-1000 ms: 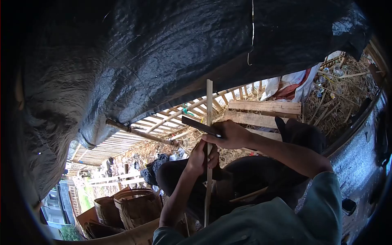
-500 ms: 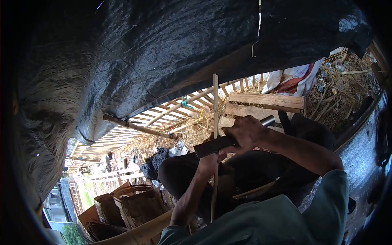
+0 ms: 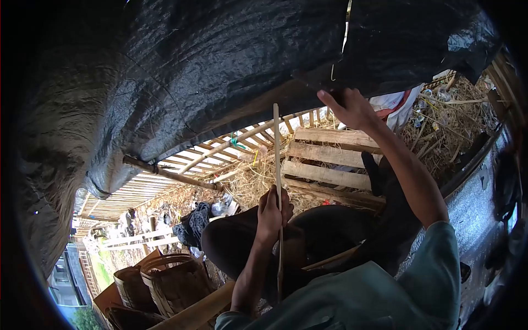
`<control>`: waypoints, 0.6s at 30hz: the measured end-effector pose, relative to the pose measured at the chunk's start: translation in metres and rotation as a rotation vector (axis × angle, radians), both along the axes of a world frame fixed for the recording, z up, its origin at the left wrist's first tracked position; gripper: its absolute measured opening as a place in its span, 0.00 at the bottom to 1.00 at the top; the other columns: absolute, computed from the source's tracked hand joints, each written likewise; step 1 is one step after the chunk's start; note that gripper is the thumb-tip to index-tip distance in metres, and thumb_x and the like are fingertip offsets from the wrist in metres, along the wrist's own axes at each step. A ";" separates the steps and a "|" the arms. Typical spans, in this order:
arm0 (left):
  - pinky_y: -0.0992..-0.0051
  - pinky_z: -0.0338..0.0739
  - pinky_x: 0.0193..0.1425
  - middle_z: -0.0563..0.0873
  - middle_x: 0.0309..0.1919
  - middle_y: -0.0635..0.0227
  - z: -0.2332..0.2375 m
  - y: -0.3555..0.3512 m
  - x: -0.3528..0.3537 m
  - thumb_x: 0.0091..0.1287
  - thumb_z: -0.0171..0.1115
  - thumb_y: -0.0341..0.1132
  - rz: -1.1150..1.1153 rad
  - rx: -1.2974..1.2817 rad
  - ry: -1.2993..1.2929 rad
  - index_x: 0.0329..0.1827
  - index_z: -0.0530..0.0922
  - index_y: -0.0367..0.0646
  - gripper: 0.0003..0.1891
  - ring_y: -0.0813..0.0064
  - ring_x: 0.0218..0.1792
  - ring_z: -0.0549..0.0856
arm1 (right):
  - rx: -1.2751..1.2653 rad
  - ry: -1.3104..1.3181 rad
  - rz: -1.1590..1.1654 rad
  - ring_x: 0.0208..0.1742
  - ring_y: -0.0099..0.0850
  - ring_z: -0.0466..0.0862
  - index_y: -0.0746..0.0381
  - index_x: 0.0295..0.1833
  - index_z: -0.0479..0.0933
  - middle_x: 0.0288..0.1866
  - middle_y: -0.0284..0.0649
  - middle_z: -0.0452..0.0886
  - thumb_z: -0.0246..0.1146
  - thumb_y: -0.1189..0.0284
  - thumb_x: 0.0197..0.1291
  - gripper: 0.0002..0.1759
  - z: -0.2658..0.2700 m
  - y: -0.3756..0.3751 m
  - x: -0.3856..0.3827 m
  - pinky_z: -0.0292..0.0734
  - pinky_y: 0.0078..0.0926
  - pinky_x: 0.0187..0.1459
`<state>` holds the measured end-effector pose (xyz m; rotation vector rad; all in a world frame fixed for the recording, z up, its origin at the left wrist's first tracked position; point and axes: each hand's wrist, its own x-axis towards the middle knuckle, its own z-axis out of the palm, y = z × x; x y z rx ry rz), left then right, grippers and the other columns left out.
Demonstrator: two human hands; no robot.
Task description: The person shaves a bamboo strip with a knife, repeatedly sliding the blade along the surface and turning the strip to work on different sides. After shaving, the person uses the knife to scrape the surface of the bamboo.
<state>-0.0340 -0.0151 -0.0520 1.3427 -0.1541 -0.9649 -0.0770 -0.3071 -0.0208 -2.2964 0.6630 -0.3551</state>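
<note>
My left hand (image 3: 273, 212) is wrapped round a long, narrow bamboo strip (image 3: 277, 146), which stands nearly upright over my lap. Its top end rises well above the fist, and the lower part runs down past my wrist. Off to the upper right, my right hand (image 3: 351, 109) is raised with its fingers curled and the thumb pointing left. A broad dark knife (image 3: 312, 81) is in its grip; the blade hardly shows against the black sheet, and the handle is hidden. The knife is apart from the strip.
Black plastic sheeting (image 3: 220, 66) hangs low overhead. A wooden slatted crate (image 3: 324, 155) lies ahead, beside straw and litter. Woven baskets (image 3: 175, 283) stand at lower left near a thick bamboo pole (image 3: 201, 308). A bamboo slat fence (image 3: 192, 162) runs behind.
My right hand has lifted the knife up and away from the strip, where it was near my left hand. My left hand stays on the strip. The view has shifted slightly.
</note>
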 end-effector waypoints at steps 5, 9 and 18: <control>0.78 0.63 0.15 0.70 0.13 0.72 -0.007 -0.001 0.002 0.79 0.38 0.44 0.024 0.224 -0.317 0.31 0.70 0.43 0.20 0.82 0.11 0.68 | -0.192 0.076 0.393 0.28 0.44 0.85 0.64 0.39 0.79 0.20 0.45 0.80 0.53 0.36 0.60 0.37 -0.007 0.065 0.000 0.80 0.40 0.36; 0.79 0.70 0.22 0.76 0.20 0.71 -0.025 0.008 0.007 0.78 0.43 0.46 0.050 0.173 -0.425 0.38 0.74 0.40 0.19 0.83 0.19 0.75 | -0.307 0.057 0.678 0.29 0.43 0.86 0.63 0.38 0.79 0.20 0.45 0.79 0.53 0.32 0.56 0.40 -0.020 0.114 -0.012 0.81 0.42 0.39; 0.75 0.71 0.29 0.77 0.21 0.69 -0.022 0.009 0.009 0.78 0.44 0.43 0.039 0.258 -0.745 0.32 0.75 0.39 0.20 0.81 0.23 0.75 | -0.131 0.150 0.716 0.31 0.47 0.85 0.64 0.35 0.79 0.24 0.50 0.81 0.51 0.32 0.57 0.40 -0.031 0.131 -0.021 0.81 0.46 0.39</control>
